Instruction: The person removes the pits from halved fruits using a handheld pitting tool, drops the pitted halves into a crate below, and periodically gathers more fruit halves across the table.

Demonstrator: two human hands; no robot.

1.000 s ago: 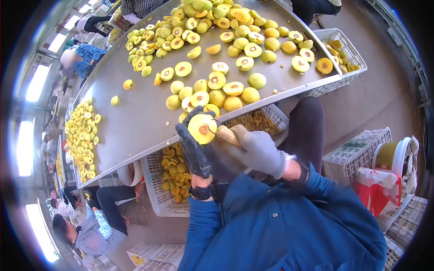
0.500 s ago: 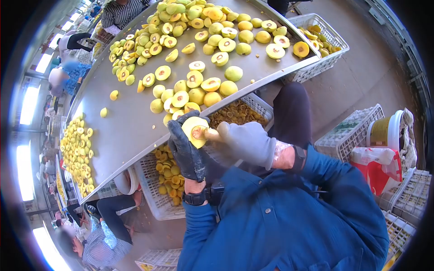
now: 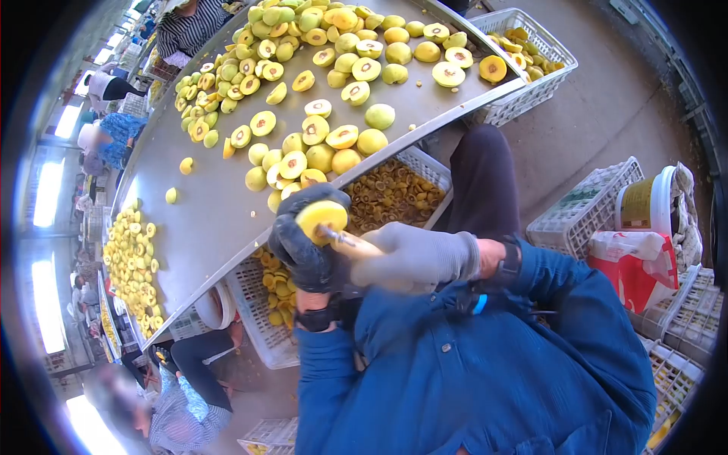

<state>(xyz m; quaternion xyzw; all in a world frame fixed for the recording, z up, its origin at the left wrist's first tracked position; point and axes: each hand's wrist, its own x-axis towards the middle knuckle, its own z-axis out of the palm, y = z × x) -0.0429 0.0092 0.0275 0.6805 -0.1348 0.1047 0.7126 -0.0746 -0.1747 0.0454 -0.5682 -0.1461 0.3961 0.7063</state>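
My left hand (image 3: 307, 246), in a dark glove, is closed around a yellow peach half (image 3: 321, 220) just past the table's near edge. In my right hand (image 3: 417, 254), which wears a light grey glove, is a pitting tool with a pale wooden handle (image 3: 360, 246). Its metal tip (image 3: 332, 233) meets the peach half; how deep it sits I cannot tell. Close by on the metal table (image 3: 220, 174) lie several cut peaches (image 3: 315, 130), many with brown stones showing. Below my hands stands a crate of brown scooped-out scraps (image 3: 394, 193).
Under the table edge is a crate of yellow halves (image 3: 277, 292). Another crate (image 3: 531, 57) stands at the table's right end. More halves (image 3: 130, 258) lie at the table's left. Crates (image 3: 588, 205), a bucket (image 3: 644, 205) and a red bag (image 3: 633, 265) are right of me. Other people sit nearby.
The peach half has tipped, so its cut face is seen less fully. The tool's metal shaft now shows, and my right hand has shifted slightly down and right. The scrap crate shows more.
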